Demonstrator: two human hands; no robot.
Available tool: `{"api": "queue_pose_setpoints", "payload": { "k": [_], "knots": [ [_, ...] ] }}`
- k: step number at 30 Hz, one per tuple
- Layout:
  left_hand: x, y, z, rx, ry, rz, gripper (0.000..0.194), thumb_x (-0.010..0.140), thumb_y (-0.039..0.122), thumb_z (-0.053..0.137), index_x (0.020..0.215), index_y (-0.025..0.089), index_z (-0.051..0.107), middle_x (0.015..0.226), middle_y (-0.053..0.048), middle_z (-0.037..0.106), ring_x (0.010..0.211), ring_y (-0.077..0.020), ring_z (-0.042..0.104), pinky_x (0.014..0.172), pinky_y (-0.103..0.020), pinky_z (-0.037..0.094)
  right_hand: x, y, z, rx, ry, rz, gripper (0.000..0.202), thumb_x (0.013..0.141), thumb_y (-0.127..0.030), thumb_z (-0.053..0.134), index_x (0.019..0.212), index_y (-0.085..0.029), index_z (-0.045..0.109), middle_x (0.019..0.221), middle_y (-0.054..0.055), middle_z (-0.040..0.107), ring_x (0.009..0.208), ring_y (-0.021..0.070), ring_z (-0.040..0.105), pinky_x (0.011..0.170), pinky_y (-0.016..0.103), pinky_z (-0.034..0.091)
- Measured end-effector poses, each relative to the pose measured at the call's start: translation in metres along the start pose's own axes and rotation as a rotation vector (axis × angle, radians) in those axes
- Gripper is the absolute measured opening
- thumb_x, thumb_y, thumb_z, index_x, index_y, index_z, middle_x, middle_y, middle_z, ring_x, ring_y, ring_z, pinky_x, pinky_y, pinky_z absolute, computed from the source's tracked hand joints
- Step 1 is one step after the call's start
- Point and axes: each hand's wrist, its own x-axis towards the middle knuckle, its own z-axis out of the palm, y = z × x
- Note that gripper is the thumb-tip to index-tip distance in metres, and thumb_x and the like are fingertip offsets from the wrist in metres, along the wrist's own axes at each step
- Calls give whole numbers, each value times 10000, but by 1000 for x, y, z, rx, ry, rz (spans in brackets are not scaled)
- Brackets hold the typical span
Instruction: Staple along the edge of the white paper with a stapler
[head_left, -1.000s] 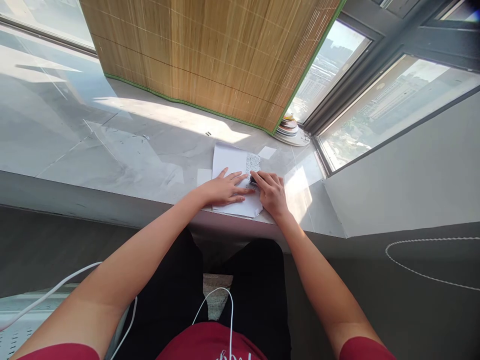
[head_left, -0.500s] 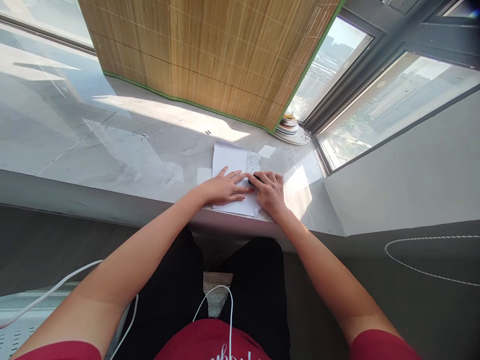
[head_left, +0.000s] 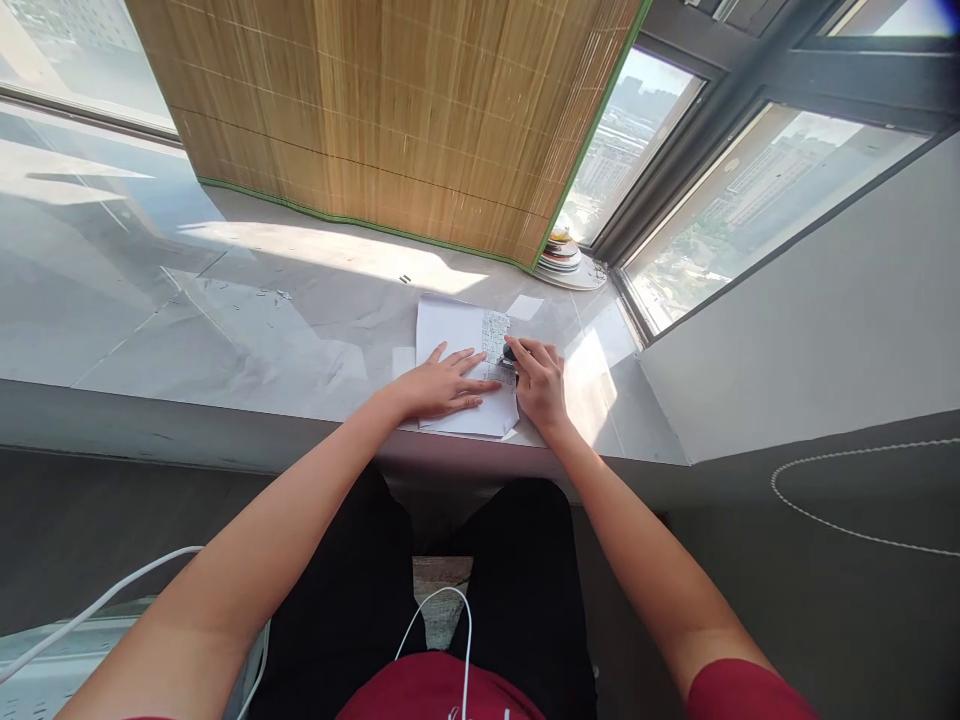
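Observation:
A white sheet of paper [head_left: 450,325], apparently in a small stack, lies on the sill with a dense patch of short dark marks [head_left: 495,330] near its right edge. Spread flat across it, my left hand [head_left: 442,384] presses the paper down, fingers apart and pointing right. My right hand [head_left: 541,380] is closed around a small black stapler [head_left: 508,354] with a metal edge, at the paper's right edge beside the marks. Its lower part is mostly covered by my fingers.
A bamboo blind [head_left: 375,120] with green edging hangs over the sill [head_left: 322,330]. Stacked plates [head_left: 561,258] stand in the corner by the window. Two small dark strips [head_left: 405,279] and scattered bits [head_left: 282,294] lie on the sill. A white cable [head_left: 442,592] hangs before my lap.
My right hand has drawn slightly back from my left fingers, and more of the black stapler shows. My left hand stays flat on the paper. The camera view has shifted a little.

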Motion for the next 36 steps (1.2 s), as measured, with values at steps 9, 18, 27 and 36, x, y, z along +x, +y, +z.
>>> {"api": "queue_pose_setpoints", "payload": {
  "k": [9,18,27,36],
  "knots": [
    [0,2,0,28,24,-41,653,1093,598,357,1658,271,363,1761,-88,292,1642,-273,224,1336,-566,21,2,0,1,-68,13,113,577,1005,-103,452,1523,-323,581,1259,114,695,1124,305,574,892,443,459],
    [2,0,1,28,10,-58,613,1094,565,384,1652,310,395,1769,-55,269,1639,-281,236,1331,-572,-9,2,-4,-1,-72,1,133,576,999,-85,454,1511,-308,592,1248,105,697,1122,297,573,889,429,453],
    [2,2,2,3,61,-43,574,1083,539,412,1581,263,484,1747,-80,330,1619,-273,286,1335,-561,-3,3,-4,-2,-74,1,142,541,1004,-96,464,1481,-294,623,1222,104,712,1103,292,584,876,416,450],
    [3,0,3,-20,59,-56,572,1071,522,460,1587,275,489,1740,-82,344,1613,-304,296,1326,-587,-3,3,3,-1,48,144,329,423,1003,-215,520,1388,-237,692,1247,123,752,1138,307,640,970,470,483]
  ]
}}
